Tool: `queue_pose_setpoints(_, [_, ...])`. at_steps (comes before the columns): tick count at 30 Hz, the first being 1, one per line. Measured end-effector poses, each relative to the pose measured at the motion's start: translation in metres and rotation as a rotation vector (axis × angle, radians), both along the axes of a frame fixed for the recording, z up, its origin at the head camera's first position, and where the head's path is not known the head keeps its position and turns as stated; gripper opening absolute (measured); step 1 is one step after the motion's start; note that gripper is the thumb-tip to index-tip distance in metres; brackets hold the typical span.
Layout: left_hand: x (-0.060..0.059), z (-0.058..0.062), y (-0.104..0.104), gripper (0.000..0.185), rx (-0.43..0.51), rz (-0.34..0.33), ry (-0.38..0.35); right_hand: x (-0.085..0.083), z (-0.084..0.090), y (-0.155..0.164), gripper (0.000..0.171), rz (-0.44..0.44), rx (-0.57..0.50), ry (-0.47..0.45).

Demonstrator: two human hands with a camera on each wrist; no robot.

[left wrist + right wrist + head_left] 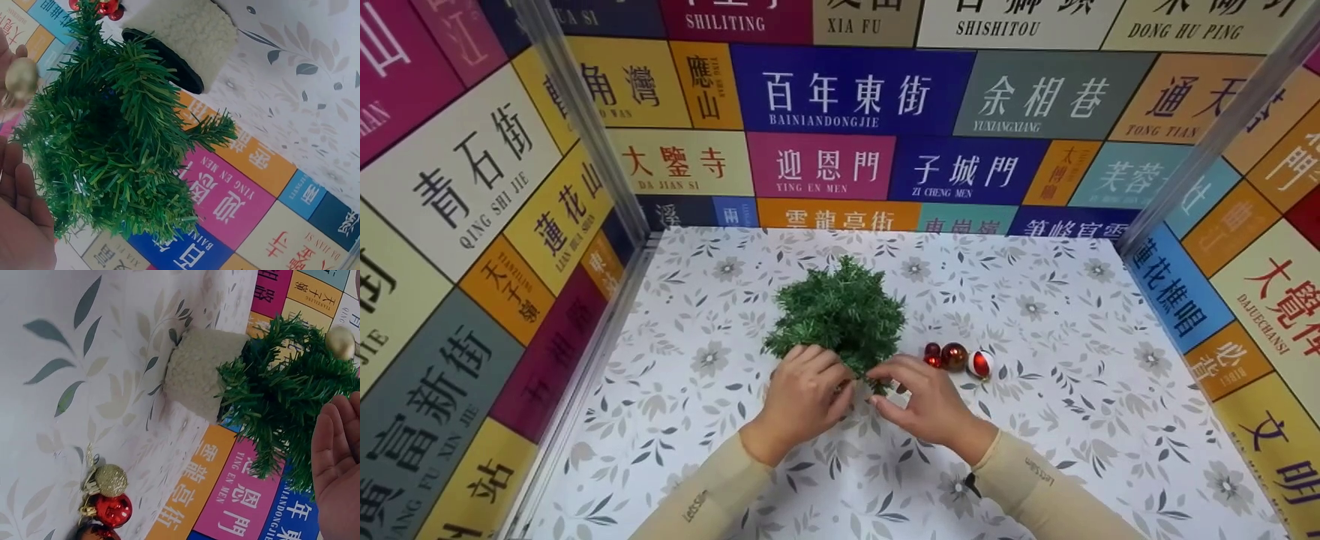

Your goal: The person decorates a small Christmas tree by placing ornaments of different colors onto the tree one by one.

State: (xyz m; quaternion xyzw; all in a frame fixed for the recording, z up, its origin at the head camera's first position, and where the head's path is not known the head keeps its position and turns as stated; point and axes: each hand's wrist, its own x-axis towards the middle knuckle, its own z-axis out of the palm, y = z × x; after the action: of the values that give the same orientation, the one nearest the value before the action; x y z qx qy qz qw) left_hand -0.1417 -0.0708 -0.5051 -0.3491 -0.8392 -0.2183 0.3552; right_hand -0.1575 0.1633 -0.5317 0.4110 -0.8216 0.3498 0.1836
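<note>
A small green artificial Christmas tree (840, 307) stands mid-table, its cream fleecy base (202, 374) showing in the wrist views. Both hands meet at its near side, where the fingertips are close together beside a branch tip. My left hand (802, 397) has its fingers bent by the lower branches. Across a narrow gap, the thumb and index finger of my right hand (930, 401) point toward the left hand. A gold bauble (21, 77) hangs between the hands, cap uppermost; in the right wrist view the bauble (340, 342) overlaps the branches. Which hand holds it, I cannot tell.
To the right of the tree lie several baubles: small red ones (932, 355), a dark shiny one (954, 357) and a red-and-white one (980, 364). A gold glitter bauble (111, 480) lies among them. Lettered panels (840, 90) wall in the floral-covered table (675, 315).
</note>
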Motion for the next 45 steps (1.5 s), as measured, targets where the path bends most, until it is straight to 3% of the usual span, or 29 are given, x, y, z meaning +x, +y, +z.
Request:
queue_pose_setpoints(8, [0.0, 0.001, 0.003, 0.009, 0.034, 0.01, -0.05, 0.002, 0.0, -0.014, 0.022, 0.015, -0.046, 0.011])
queue_pose_setpoints(13, [-0.001, 0.0, 0.006, 0.007, 0.048, 0.013, -0.039, 0.002, -0.003, -0.017, 0.022, 0.018, -0.137, 0.009])
queue_pose_setpoints(18, [-0.003, 0.0, 0.008, 0.009, 0.056, 0.013, -0.022, 0.002, -0.004, -0.02, 0.023, 0.055, -0.239, -0.034])
queue_pose_setpoints(23, [-0.004, -0.001, 0.007, 0.009, 0.056, 0.017, -0.022, 0.003, -0.004, -0.021, 0.021, 0.033, -0.258, -0.081])
queue_pose_setpoints(27, [-0.004, -0.003, 0.004, 0.01, 0.068, 0.042, -0.015, 0.005, 0.004, -0.022, 0.017, 0.012, -0.273, -0.144])
queue_pose_setpoints(39, [-0.01, -0.005, 0.009, 0.009, 0.149, 0.131, 0.007, 0.015, 0.031, -0.038, 0.017, -0.063, -0.345, -0.162])
queue_pose_setpoints(41, [-0.011, -0.005, 0.009, 0.008, 0.155, 0.143, 0.003, 0.015, 0.031, -0.04, 0.016, -0.079, -0.358, -0.174])
queue_pose_setpoints(45, [-0.01, -0.005, 0.009, 0.006, 0.164, 0.156, -0.027, 0.006, 0.01, -0.038, 0.013, -0.107, -0.328, -0.22])
